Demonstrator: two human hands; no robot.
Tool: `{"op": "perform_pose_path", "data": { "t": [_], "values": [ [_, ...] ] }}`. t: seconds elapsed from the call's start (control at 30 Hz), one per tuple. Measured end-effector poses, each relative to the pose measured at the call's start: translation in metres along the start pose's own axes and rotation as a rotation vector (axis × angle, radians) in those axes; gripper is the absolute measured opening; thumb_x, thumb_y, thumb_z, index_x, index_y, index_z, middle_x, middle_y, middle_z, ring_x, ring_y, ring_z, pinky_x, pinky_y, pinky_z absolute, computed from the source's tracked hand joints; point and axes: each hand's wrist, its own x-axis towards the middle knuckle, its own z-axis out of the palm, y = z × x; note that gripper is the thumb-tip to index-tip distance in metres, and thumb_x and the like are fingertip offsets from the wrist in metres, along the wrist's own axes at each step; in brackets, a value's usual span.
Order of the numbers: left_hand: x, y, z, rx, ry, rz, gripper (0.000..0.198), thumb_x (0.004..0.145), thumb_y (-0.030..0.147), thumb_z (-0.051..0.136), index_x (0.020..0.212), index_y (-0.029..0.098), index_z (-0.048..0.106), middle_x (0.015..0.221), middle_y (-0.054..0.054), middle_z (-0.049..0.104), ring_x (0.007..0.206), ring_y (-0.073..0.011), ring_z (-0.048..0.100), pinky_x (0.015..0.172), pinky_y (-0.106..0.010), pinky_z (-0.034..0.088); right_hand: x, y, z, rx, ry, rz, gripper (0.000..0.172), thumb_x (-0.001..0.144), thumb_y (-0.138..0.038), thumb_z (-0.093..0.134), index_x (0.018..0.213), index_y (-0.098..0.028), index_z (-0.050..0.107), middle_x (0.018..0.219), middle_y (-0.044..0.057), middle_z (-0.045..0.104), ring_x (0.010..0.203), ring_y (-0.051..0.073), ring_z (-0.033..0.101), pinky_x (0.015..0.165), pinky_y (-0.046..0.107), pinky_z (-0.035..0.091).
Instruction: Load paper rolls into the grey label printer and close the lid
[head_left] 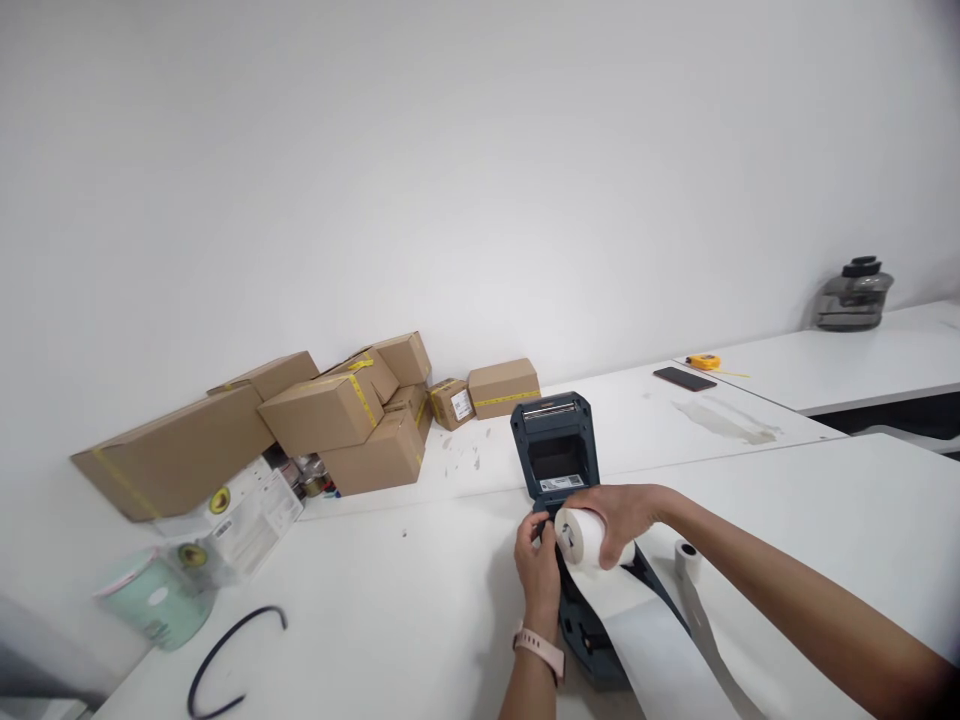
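Note:
A dark label printer (556,455) stands on the white table with its lid raised. My right hand (611,515) is closed around a white label roll (579,536), which sits over the printer's open bay. From the roll, a wide strip of label paper (652,640) runs down over the printer's front toward me. At the printer's left side, my left hand (536,565) has its fingers bent and gripping the edge beside the roll's end. What lies under those fingertips is partly hidden. A second, smaller paper roll (687,560) stands right of the printer, its strip trailing forward.
Cardboard boxes (322,410) are piled at the back left, with a mint-green tub (157,600) and a dark curved strip (206,660) in front. A phone (684,378), a yellow tape measure (703,362) and a large water jug (853,295) lie toward the right.

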Motion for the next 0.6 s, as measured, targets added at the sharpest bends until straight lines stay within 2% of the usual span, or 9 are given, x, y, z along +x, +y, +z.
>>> {"op": "perform_pose_path", "data": {
  "t": [0.17, 0.3, 0.47, 0.6],
  "values": [
    [0.002, -0.001, 0.001, -0.054, 0.003, -0.005, 0.032, 0.080, 0.038, 0.057, 0.099, 0.015, 0.068, 0.106, -0.012, 0.070, 0.103, -0.0244, 0.062, 0.089, -0.033, 0.046, 0.008, 0.002, -0.001, -0.060, -0.059, 0.015, 0.077, 0.048, -0.047, 0.084, 0.117, -0.021, 0.062, 0.112, 0.008, 0.066, 0.102, 0.035, 0.063, 0.082, 0.040, 0.050],
    [0.002, -0.002, 0.001, -0.076, 0.012, -0.008, 0.032, 0.079, 0.038, 0.057, 0.098, 0.016, 0.068, 0.106, -0.012, 0.069, 0.102, -0.0251, 0.061, 0.090, -0.035, 0.045, 0.022, 0.004, 0.011, -0.190, -0.074, 0.032, 0.078, 0.047, -0.051, 0.083, 0.117, -0.021, 0.064, 0.114, 0.011, 0.067, 0.107, 0.040, 0.061, 0.088, 0.045, 0.049],
    [0.001, -0.001, 0.001, -0.083, 0.015, 0.001, 0.030, 0.078, 0.037, 0.059, 0.098, 0.016, 0.068, 0.108, -0.013, 0.068, 0.104, -0.0258, 0.060, 0.091, -0.036, 0.044, 0.039, 0.015, 0.029, -0.233, -0.043, 0.054, 0.081, 0.046, -0.056, 0.082, 0.116, -0.020, 0.066, 0.118, 0.014, 0.067, 0.116, 0.044, 0.057, 0.101, 0.053, 0.039],
    [0.000, 0.002, 0.001, -0.066, 0.010, 0.012, 0.029, 0.079, 0.035, 0.058, 0.098, 0.017, 0.068, 0.109, -0.012, 0.067, 0.104, -0.0251, 0.060, 0.093, -0.036, 0.044, 0.043, 0.024, 0.038, -0.223, 0.017, 0.040, 0.077, 0.048, -0.056, 0.082, 0.115, -0.021, 0.068, 0.117, 0.014, 0.069, 0.117, 0.043, 0.059, 0.102, 0.053, 0.038]
  ]
}}
